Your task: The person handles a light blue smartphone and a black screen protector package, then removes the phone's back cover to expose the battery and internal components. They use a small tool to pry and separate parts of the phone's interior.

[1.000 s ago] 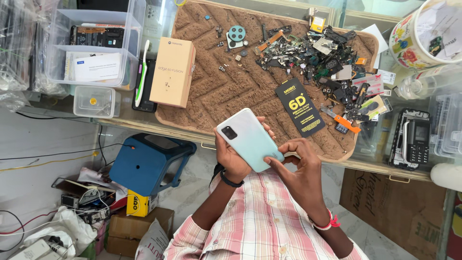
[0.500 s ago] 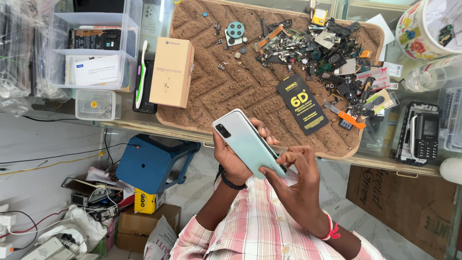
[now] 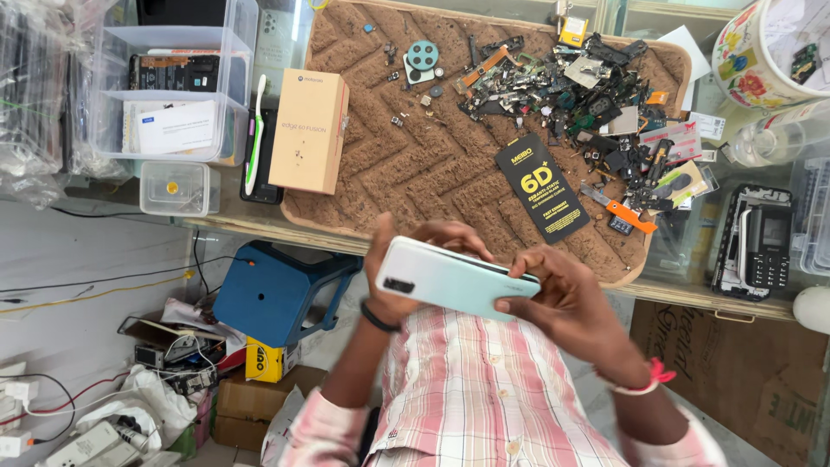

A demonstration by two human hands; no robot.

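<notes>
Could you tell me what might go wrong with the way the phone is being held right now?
The pale phone is held in both hands, left hand and right hand, out past the edge of the counter, above the floor rather than the brown mat. A slip could send it down towards the blue stool. Also, the heap of loose small parts on the mat lies close to the hands; a forward sweep might scatter them.

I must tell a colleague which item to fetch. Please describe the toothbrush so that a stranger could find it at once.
Start at the brown woven mat covering the worktop. At its left edge lies a tan cardboard box, and just left of that box the toothbrush lies on a dark flat device. It is the only long, thin white and green thing there, unlike the boxy clear containers further left.
</notes>
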